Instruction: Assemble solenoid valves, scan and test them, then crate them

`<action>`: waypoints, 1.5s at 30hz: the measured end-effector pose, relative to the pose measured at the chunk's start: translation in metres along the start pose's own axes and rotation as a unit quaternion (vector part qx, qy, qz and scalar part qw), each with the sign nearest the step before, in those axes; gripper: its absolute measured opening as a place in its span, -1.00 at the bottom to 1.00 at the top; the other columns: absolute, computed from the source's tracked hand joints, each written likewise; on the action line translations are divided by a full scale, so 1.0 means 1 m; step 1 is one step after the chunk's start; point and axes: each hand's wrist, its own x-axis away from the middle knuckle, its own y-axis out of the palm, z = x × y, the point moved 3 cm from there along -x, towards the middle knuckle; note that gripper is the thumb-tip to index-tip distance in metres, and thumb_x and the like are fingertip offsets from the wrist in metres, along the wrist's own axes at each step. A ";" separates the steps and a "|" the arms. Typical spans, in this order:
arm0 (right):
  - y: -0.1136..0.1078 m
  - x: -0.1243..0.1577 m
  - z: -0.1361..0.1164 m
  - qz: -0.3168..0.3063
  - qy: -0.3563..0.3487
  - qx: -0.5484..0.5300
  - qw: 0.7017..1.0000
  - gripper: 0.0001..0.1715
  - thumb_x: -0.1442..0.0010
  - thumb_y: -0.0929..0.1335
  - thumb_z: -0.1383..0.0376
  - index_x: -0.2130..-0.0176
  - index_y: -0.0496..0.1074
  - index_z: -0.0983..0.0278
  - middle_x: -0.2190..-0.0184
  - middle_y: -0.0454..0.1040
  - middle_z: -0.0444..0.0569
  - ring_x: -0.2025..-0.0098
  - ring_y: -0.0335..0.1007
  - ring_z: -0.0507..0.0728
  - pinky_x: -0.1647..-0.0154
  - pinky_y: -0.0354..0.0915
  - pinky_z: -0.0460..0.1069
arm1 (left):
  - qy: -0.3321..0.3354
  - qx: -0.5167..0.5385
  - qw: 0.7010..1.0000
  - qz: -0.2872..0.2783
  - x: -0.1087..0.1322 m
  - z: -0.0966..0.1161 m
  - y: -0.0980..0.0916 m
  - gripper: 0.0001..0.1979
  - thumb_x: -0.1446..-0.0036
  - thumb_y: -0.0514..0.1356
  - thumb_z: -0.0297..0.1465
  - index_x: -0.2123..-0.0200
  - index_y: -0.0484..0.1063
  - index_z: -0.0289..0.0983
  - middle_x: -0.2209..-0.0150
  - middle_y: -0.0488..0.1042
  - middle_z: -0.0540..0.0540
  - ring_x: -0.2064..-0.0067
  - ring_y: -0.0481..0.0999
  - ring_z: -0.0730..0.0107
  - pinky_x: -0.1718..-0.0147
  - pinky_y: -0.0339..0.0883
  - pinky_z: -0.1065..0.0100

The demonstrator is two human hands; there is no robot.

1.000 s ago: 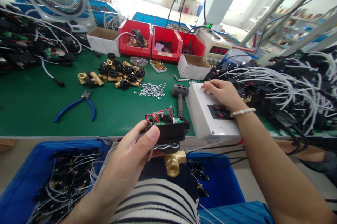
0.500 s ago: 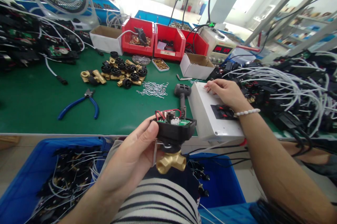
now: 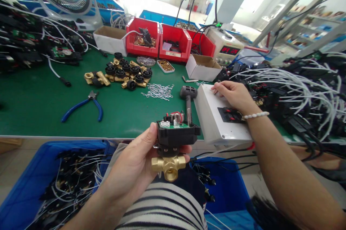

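Observation:
My left hand (image 3: pixel 135 167) is wrapped round a valve assembly (image 3: pixel 175 140): a black open-topped housing with a green circuit board and red wires, on a brass valve body (image 3: pixel 168 165). I hold it over my lap, just in front of the table edge. My right hand (image 3: pixel 234 95) rests fingers-down on the far end of a white test box (image 3: pixel 213 122) with black and red terminals. A bead bracelet sits on that wrist.
On the green mat (image 3: pixel 32 107) lie blue pliers (image 3: pixel 83 106), a pile of brass valves with black caps (image 3: pixel 127 75), metal clips (image 3: pixel 159 91) and a black mallet (image 3: pixel 187 97). Red bins (image 3: pixel 173 44) and boxes stand behind. Blue crates (image 3: pixel 40 183) sit below; wired units (image 3: pixel 297 86) lie right.
My left hand has turned the valve assembly, so the brass port now faces me, and raised it slightly. My right hand has stayed on the white box.

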 end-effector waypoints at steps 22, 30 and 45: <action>0.000 -0.001 0.000 0.000 -0.004 0.005 1.000 -0.53 -0.26 0.39 0.00 0.52 0.45 0.24 0.49 0.54 -0.03 0.45 0.43 0.10 0.32 0.31 -0.02 | 0.130 -0.048 0.990 0.032 -0.003 0.007 0.003 -0.73 -0.26 0.27 -0.31 -0.01 0.39 -0.14 -0.05 0.51 -0.08 0.10 0.58 0.31 0.18 0.49 0.39; 0.000 -0.002 0.004 -0.003 -0.015 0.010 1.000 -0.43 -0.20 0.37 -0.17 0.51 0.45 0.23 0.46 0.55 0.00 0.43 0.43 0.13 0.31 0.33 0.01 | 0.161 -0.069 0.984 0.028 -0.004 0.007 0.002 -0.74 -0.23 0.31 -0.34 0.04 0.37 -0.13 -0.13 0.44 -0.05 0.09 0.58 0.35 0.23 0.50 0.44; 0.000 -0.001 0.003 0.005 -0.022 0.011 1.000 -0.41 -0.21 0.35 -0.19 0.50 0.45 0.23 0.50 0.52 -0.01 0.43 0.42 0.11 0.32 0.32 -0.02 | 0.160 -0.090 0.982 0.037 -0.002 0.007 -0.001 -0.64 -0.19 0.35 -0.27 -0.02 0.37 -0.13 -0.11 0.47 -0.13 0.09 0.60 0.23 0.23 0.53 0.36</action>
